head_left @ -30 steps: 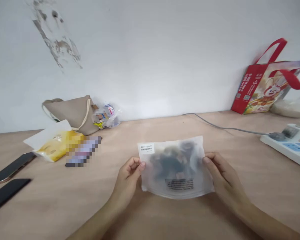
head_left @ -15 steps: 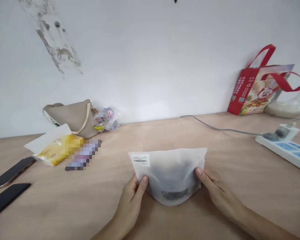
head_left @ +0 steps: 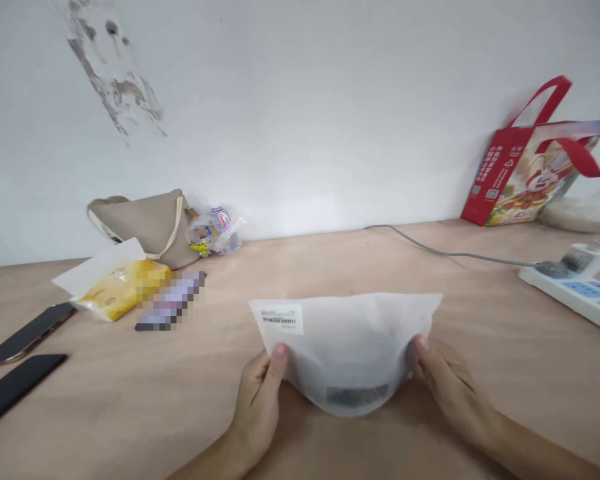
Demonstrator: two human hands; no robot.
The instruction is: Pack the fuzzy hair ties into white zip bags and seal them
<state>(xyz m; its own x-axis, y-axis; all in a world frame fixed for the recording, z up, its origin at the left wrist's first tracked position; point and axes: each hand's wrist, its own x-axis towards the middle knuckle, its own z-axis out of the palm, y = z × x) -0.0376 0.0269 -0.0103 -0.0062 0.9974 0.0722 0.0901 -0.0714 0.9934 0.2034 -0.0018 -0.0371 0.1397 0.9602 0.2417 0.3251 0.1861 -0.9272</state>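
A frosted, translucent plastic bag [head_left: 345, 340] is held up in front of me, its lower edge bulging in a curve. Something dark shows faintly through it, but I cannot make out what. A white barcode label sits at its upper left, and a block of dark print lies near the bottom. My left hand [head_left: 263, 393] grips the left edge, thumb in front and fingers behind. On the opposite edge, my right hand [head_left: 447, 383] pinches the bag the same way. The fingers behind the bag are mostly hidden.
Left on the table are two dark phones [head_left: 20, 387], a yellow tissue pack [head_left: 125, 287] and a flat purplish item [head_left: 173, 300]. A beige bag [head_left: 150, 223] and a clear plastic bag [head_left: 215, 230] lean by the wall. Right are a red carrier bag [head_left: 525, 173] and a corded power strip [head_left: 565, 293].
The bag appears wider and slightly nearer, with my hands a little farther apart. The whole view has shifted slightly. Both hands keep their hold.
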